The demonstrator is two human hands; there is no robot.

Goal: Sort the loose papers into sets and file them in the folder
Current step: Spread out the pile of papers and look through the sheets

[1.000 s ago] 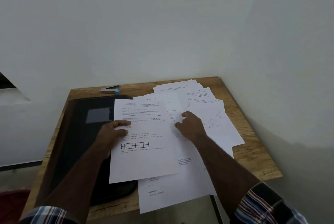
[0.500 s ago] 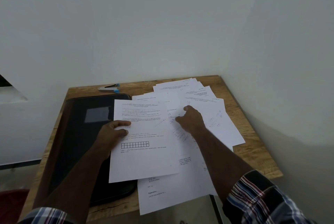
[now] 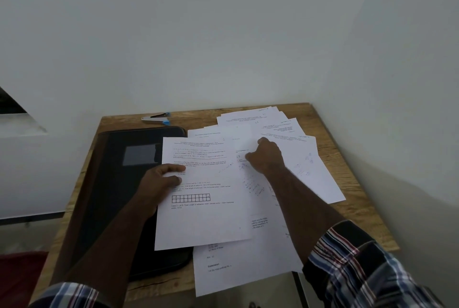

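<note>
A small wooden table [image 3: 367,213] is set into the corner of a pale, bare-walled room and is seen from above. A black folder [image 3: 119,183] lies closed on the table's left half, its long axis running away from the viewer. Loose papers [image 3: 310,166] are fanned in an overlapping heap across the right half, spilling past the near edge. One printed sheet [image 3: 203,218], marked with a row of small boxes, is held at its left edge by the left hand [image 3: 159,183], with the thumb curled over the top and the fingers underneath; the sheet overlaps the folder's right side. The right hand [image 3: 267,156] is placed on the middle of the heap with its fingers bent down onto the paper; whether a page is pinched or only pressed cannot be told from this angle. The unsorted pages lie beyond and to the right of that hand, so the right hand is judged the nearer one for drawing the next page toward the held sheet. A stapler [image 3: 156,118] with blue trim is seen beyond the folder, near the wall.
</note>
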